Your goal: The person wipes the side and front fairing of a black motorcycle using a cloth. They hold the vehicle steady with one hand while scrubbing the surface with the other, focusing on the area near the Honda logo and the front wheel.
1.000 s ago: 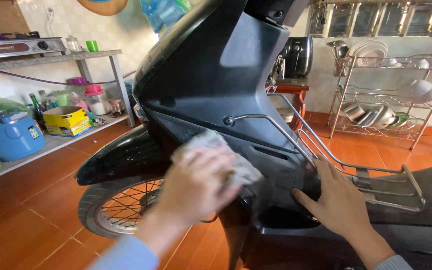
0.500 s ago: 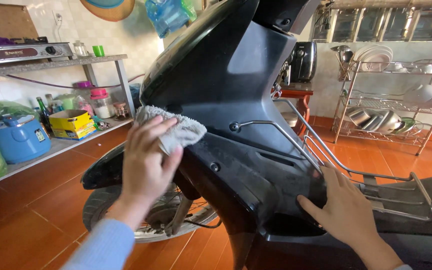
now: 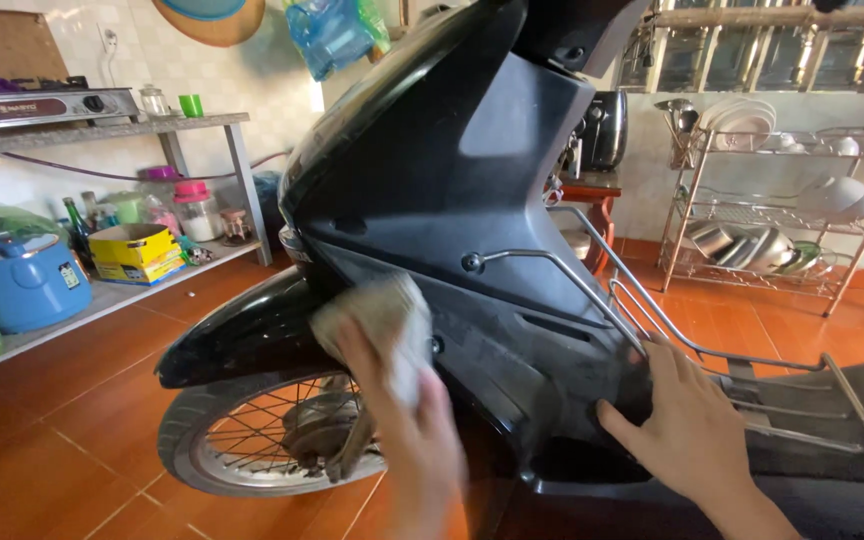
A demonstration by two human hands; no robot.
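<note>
Rag (image 3: 377,320) is pressing on the black scooter leg shield (image 3: 472,200), low, just above the front fender (image 3: 242,345). Left hand (image 3: 402,400) is gripping it, fingers closed round the cloth; wiping pass looks underway. Right hand (image 3: 687,425) is lying flat, fingers spread, bracing by the chrome rack (image 3: 752,380). Lower panel likely needs firm strokes.

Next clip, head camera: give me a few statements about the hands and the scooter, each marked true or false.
1. The left hand presses a cloth against the black scooter. True.
2. The right hand holds a spray bottle. False: it lies flat and open on the scooter's lower panel.
3. The cloth is by the front fender. True.
4. The front wheel has been taken off. False: the spoked wheel sits under the fender.
5. The floor is grey concrete. False: it is orange-red tile.
</note>
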